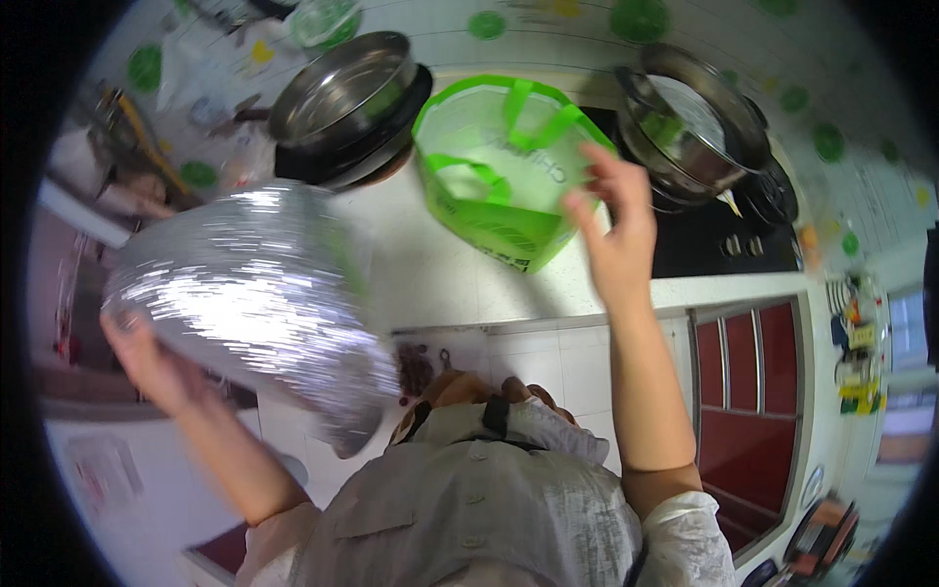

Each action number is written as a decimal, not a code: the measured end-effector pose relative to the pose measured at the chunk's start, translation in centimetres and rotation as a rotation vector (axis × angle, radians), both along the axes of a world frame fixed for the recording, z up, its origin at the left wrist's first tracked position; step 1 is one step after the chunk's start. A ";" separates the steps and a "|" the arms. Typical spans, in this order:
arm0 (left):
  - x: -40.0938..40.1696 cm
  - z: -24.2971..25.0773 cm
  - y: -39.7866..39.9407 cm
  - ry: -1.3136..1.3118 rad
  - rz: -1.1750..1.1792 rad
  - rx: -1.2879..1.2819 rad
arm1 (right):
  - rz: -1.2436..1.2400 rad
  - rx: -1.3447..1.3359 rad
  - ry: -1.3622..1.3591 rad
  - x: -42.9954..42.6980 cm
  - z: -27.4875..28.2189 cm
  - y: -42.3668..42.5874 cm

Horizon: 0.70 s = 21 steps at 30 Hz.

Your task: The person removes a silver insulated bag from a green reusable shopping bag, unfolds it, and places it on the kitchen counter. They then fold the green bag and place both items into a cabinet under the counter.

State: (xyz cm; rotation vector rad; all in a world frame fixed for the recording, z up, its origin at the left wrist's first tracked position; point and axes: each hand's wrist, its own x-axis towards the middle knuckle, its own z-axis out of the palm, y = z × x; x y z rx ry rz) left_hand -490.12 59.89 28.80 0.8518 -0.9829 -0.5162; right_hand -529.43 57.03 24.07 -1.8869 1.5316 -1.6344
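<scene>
My left hand (pixel 158 359) grips the lower left edge of a large silver foil bag (pixel 249 286), blurred by motion and held up in front of the counter's left part. A green and white tote bag (pixel 506 213) stands on the white countertop with its mouth towards me and its green handles loose. Beside its right rim is my right hand (pixel 616 213), fingers apart and holding nothing. Whether those fingertips touch the rim, I cannot tell.
A steel pan (pixel 345 95) sits on stacked dark cookware at the back left. On the black cooktop (pixel 689 249) at right stands a steel pot (pixel 697 117). Below the counter edge is a tiled floor (pixel 587 359), with red cabinet drawers (pixel 748 367) to the right.
</scene>
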 end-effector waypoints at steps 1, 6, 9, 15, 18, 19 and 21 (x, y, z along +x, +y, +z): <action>-0.7 -1.6 -0.1 -0.080 -0.003 0.025 | 0.259 0.039 0.023 2.0 1.6 1.1; -10.9 -3.4 0.5 0.114 -0.422 -0.015 | 0.946 0.590 -0.557 3.5 -1.0 1.2; -13.6 -3.6 2.1 0.109 -0.568 0.099 | 0.891 0.651 -0.561 1.3 -2.1 2.9; -14.8 -4.8 4.4 -0.124 -0.438 0.423 | 0.317 0.481 -0.172 -5.4 -2.1 3.7; -13.7 -3.9 5.8 -0.188 -0.402 0.394 | 0.163 0.262 0.113 -5.3 0.4 5.6; -13.5 -3.7 6.3 -0.162 -0.457 0.346 | 0.124 0.183 0.123 -4.9 0.9 6.3; -12.6 -5.3 7.5 -0.169 -0.509 0.465 | 0.164 0.119 0.105 -4.8 0.8 7.1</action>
